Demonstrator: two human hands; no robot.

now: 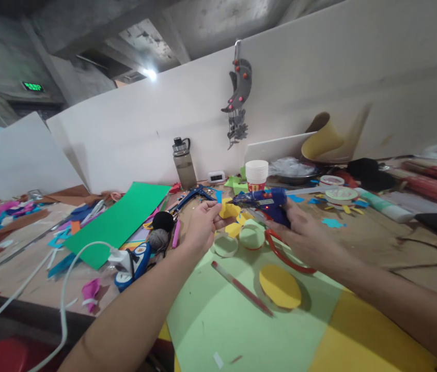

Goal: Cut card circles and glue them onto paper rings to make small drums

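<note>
Between the fingers of my left hand (205,222) is a small yellow cut-out piece (229,208), held up over the table. My right hand (296,227) grips a blue hot glue gun (267,200) with a small orange light on its side. The gun's nozzle points left and is close to the yellow piece; whether they touch I cannot tell. Below lie a round pale-green piece (251,235) and a pale ring (225,245). Nearer me, a red pen (242,288) and a yellow oval (279,286) rest on a light-green sheet (211,320).
A green sheet (121,222), a blue power strip (133,266) with a white plug, and dark yarn balls (162,222) lie on the left. Behind stand a bottle (184,164) and stacked paper cups (256,173). Red-handled scissors (286,256) lie under my right hand.
</note>
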